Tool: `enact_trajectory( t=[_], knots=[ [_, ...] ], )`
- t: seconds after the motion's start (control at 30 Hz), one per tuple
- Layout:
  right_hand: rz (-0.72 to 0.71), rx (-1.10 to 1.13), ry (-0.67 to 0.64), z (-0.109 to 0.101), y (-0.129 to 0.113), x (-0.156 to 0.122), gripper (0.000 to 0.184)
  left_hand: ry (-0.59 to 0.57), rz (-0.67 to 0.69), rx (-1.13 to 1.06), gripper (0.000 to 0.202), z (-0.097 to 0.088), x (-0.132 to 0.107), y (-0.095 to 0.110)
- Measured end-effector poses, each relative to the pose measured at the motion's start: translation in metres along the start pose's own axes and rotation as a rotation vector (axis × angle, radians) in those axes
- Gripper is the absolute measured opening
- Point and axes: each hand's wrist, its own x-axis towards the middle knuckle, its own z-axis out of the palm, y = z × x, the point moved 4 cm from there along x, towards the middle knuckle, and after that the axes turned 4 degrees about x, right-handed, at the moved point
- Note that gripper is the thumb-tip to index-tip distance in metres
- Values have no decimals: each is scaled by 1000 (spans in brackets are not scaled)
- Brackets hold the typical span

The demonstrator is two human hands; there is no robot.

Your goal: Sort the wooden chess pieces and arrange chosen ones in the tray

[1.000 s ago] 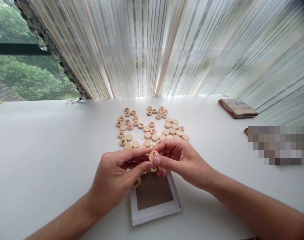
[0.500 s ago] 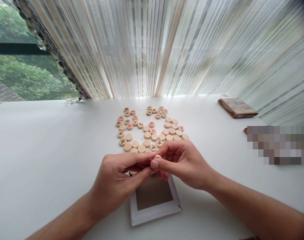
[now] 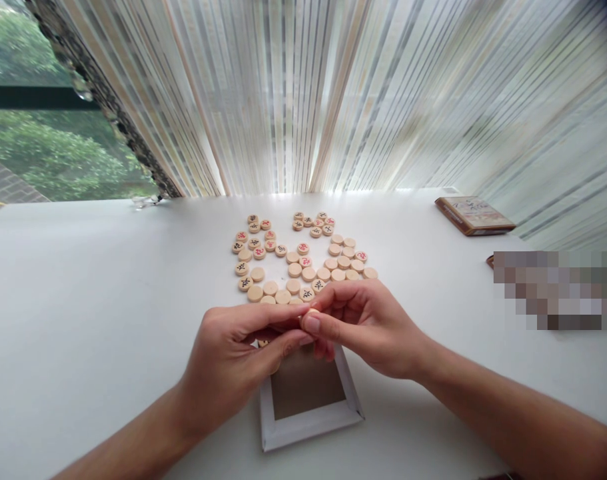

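Disc [image 3: 310, 312]: pale, round wood, pinched between fingertips.

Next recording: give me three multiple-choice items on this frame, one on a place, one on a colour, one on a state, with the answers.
1. Where does the brown box lie on the white table?
A. far right, by the curtain
B. between the hands
C. far left, by the window

2. What colours are the marks on the wooden discs?
A. blue and green
B. red and black
C. gold only

3. How do the left hand and right hand stand?
A. flat on the table, apart
B. fingertips together, pinching a disc above the white tray
C. both lifting the tray

Answers: 1 A, the box sits at the far right edge near the curtain. 2 B, the discs facing up show red or black characters. 3 B, thumbs and fingers meet around one disc over the tray.
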Motion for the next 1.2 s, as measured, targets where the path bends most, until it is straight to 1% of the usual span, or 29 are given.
enact_trajectory(
  t=[0.13,0.37,0.6,0.73,0.9,0.97,1.03,1.13,1.2],
  knots=[
    [31,41,-24,-1,1,0,33,4,5,5,36,-1,1,0],
    [40,53,-56,-2,0,-1,30,20,36,-18,43,-2,3,4],
    [21,64,-75,-2,1,-1,27,32,23,-39,41,-3,3,5],
    [-67,-6,-79,-2,-2,-1,21,46,24,-43,41,-3,3,3],
    [-292,-304,-29,-3,-9,-3,15,85,22,-32,39,-3,1,-2],
    [-373,-376,-21,-3,-10,-4,16,93,17,-25,38,-3,1,-3],
    [-417,-363,-5,-4,-9,-4,24,101,5,-25,37,-3,1,-4],
    [-451,-282,10,-6,-6,-4,38,119,-20,-36,37,-5,2,-5],
    [-458,-242,15,-7,-6,-3,39,134,-42,-43,37,-6,3,-6]
  ],
)
